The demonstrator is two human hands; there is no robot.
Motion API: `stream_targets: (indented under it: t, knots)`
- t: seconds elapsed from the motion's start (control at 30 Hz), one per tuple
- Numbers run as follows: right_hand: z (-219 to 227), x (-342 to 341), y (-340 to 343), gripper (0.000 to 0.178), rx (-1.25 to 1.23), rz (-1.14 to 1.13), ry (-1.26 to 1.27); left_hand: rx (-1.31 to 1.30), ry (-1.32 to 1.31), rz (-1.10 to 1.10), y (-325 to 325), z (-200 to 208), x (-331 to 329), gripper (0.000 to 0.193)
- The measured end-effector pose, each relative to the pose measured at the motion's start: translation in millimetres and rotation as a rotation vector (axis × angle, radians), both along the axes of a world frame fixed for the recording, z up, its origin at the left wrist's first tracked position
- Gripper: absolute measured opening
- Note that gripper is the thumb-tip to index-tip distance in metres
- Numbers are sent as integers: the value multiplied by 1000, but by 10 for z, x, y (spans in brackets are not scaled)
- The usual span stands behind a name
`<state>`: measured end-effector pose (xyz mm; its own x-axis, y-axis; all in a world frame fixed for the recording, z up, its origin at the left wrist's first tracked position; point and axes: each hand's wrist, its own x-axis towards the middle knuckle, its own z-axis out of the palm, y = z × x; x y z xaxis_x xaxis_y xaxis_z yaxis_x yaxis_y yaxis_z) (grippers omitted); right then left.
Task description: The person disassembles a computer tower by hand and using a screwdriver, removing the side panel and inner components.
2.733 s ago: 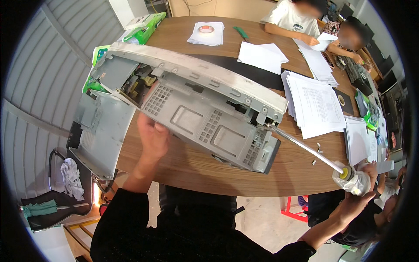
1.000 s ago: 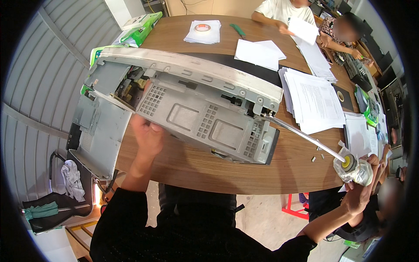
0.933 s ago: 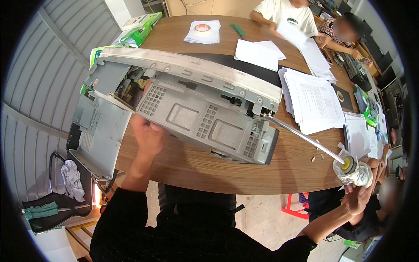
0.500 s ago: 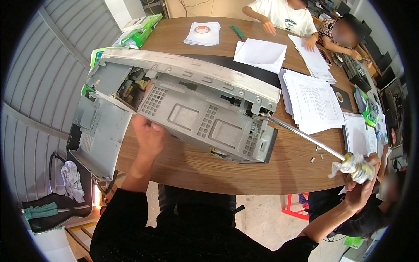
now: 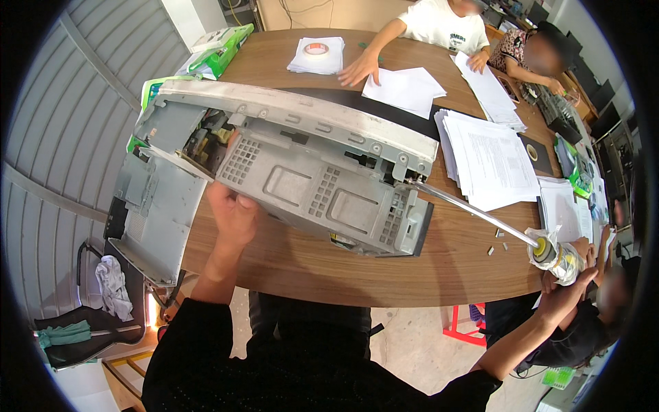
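Observation:
A grey metal computer case (image 5: 295, 113) lies opened on the table in front of me. Its perforated drive cage (image 5: 288, 182) tilts out on the near side. My left hand (image 5: 233, 216) grips the cage's near left edge; part of its fingers is hidden behind the metal. On the right, my right hand (image 5: 566, 292) is closed round the handle of a long screwdriver (image 5: 480, 214). Clear wrapping and yellow parts cover that handle. The shaft slants up to the left, and its tip meets the case frame near the cage's right end.
Paper stacks (image 5: 491, 158) lie beyond the case on the right, and a tape roll (image 5: 316, 49) rests on other sheets. Small pale bits (image 5: 499, 233) lie near the shaft. Across the table a person in white (image 5: 446, 31) reaches toward paper. A green pack (image 5: 223, 51) sits far left.
My right hand has turned the screwdriver handle and shifted slightly right. The case and my left hand stay almost still. Across the table, the person's hand has moved left over the paper.

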<state>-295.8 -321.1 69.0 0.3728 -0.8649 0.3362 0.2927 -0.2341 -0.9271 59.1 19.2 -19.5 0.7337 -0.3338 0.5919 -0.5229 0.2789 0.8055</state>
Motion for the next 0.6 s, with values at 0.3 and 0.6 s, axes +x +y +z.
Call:
stream_targets:
  t: [0.3,0.6]
  knots:
    - [90,48,90,78,-256,-217,298,-15,10,30,-45,93,-54,98]
    - [72,3,16,66,-123,191,99,-13,-7,28,-34,72,-51,90]
